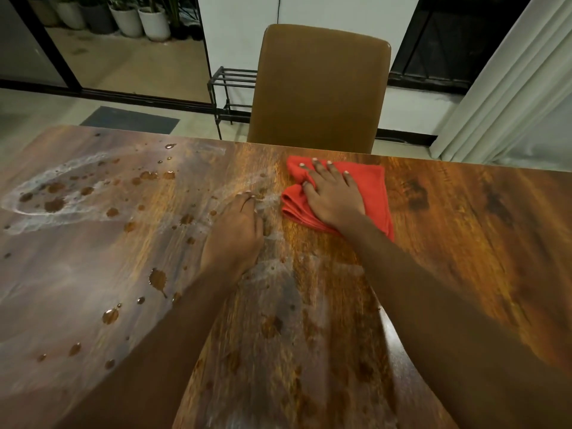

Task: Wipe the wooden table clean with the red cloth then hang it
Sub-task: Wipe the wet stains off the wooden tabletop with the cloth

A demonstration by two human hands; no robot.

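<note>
The wooden table (464, 243) fills the lower view. Brown drops and pale wet smears (93, 193) cover its left half and centre. A folded red cloth (374, 187) lies near the far edge, right of centre. My right hand (332, 196) presses flat on the cloth with fingers spread, bunching its left part. Just left of the cloth, my left hand (235, 233) rests on the wet wood with its fingers curled under, holding nothing.
A tan chair (318, 88) stands pushed against the table's far edge behind the cloth. A black metal rack (229, 88) sits on the floor behind it. White curtains (510, 88) hang at right, and potted plants (139, 20) stand beyond glass doors at upper left.
</note>
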